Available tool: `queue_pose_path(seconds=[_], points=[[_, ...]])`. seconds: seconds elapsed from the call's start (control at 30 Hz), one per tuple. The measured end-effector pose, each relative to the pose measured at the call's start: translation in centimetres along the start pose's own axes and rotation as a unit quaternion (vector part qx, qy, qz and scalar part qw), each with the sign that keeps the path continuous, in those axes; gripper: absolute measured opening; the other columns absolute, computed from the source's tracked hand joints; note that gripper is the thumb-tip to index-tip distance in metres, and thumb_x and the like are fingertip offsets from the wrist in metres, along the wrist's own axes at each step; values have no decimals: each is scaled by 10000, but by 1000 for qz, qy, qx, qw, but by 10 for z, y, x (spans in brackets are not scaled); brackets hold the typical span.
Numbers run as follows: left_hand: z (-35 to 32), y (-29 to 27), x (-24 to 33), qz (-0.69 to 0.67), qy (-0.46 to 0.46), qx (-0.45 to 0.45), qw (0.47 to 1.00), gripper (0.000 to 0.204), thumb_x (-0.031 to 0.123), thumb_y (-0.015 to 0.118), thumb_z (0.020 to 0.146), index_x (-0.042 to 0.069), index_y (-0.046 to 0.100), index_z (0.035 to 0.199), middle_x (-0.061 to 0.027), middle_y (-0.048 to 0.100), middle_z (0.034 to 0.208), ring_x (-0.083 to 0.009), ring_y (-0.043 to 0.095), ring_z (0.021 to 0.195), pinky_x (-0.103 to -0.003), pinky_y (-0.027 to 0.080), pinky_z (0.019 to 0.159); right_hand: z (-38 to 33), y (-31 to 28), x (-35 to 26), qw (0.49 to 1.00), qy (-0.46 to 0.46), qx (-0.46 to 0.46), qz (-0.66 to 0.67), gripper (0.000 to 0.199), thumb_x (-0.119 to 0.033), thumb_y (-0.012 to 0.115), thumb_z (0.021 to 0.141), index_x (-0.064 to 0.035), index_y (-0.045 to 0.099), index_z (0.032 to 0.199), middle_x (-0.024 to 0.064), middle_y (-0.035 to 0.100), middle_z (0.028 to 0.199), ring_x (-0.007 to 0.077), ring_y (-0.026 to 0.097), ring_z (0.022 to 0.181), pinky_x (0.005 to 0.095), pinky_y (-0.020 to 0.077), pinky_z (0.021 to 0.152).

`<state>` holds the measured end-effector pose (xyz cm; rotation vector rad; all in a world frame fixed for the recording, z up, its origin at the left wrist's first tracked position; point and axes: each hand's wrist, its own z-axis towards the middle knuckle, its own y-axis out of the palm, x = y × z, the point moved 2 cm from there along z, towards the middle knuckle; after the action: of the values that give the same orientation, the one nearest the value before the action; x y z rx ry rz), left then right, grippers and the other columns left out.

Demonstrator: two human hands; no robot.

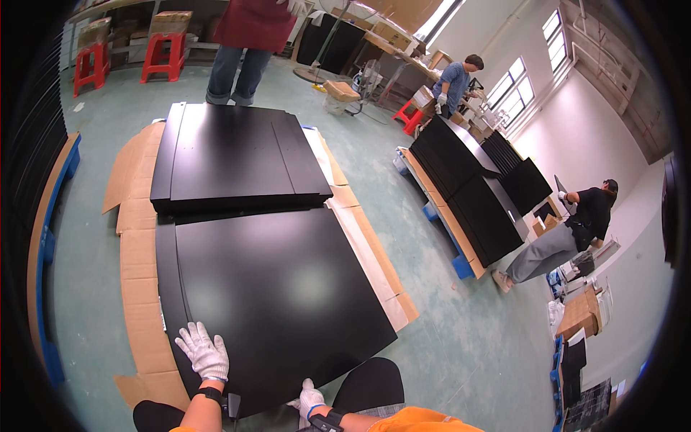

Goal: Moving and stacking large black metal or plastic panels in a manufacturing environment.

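My left hand (204, 351), in a white knit glove, lies flat with fingers spread on the near left part of a large black panel (281, 281). At the panel's near edge my right hand (309, 398), gloved too, grips with the thumb up; its other fingers are partly hidden. The panel is smooth, and a narrow strip of another black piece shows along its left side. Beyond it sits a stack of black panels (230, 155). Both lie over brown cardboard (140, 288).
A person in a red apron (255, 25) stands behind the far stack. To the right, a pallet (461, 265) bears more black panels (489, 223), with two people near it. Red stools (164, 57) stand at the far left. Another loaded pallet (47, 252) runs along the left.
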<state>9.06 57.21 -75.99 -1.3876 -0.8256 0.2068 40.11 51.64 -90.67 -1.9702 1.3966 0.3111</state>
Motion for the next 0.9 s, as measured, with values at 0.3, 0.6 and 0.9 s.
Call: queue_pose_path(seconds=[0.3, 0.6, 0.9], points=[[1, -2, 1, 8, -2, -13, 1000, 621, 334, 453, 913, -36, 363, 1404, -202, 290, 1503, -413, 147, 1420, -526, 10, 1170, -15, 4, -10, 994, 62, 67, 56, 556, -508, 450, 941, -20, 529, 1195, 124, 634, 1004, 282, 651, 649, 396, 565, 513], [-1, -12, 5, 20, 5, -4, 1000, 622, 326, 469, 906, -31, 359, 1403, -204, 296, 1495, -406, 150, 1419, -526, 21, 1169, -73, -4, -70, 981, 140, 84, 109, 567, -548, 441, 930, -33, 591, 1116, 133, 649, 802, 287, 617, 504, 398, 528, 455], [7, 6, -5, 38, -2, -26, 999, 654, 400, 480, 892, -20, 393, 1385, -207, 276, 1502, -429, 146, 1412, -570, 16, 1151, -106, -19, -101, 971, 87, -174, -136, 638, -399, 513, 958, 138, 348, 1259, 225, 603, 1067, 343, 655, 870, 478, 548, 736]])
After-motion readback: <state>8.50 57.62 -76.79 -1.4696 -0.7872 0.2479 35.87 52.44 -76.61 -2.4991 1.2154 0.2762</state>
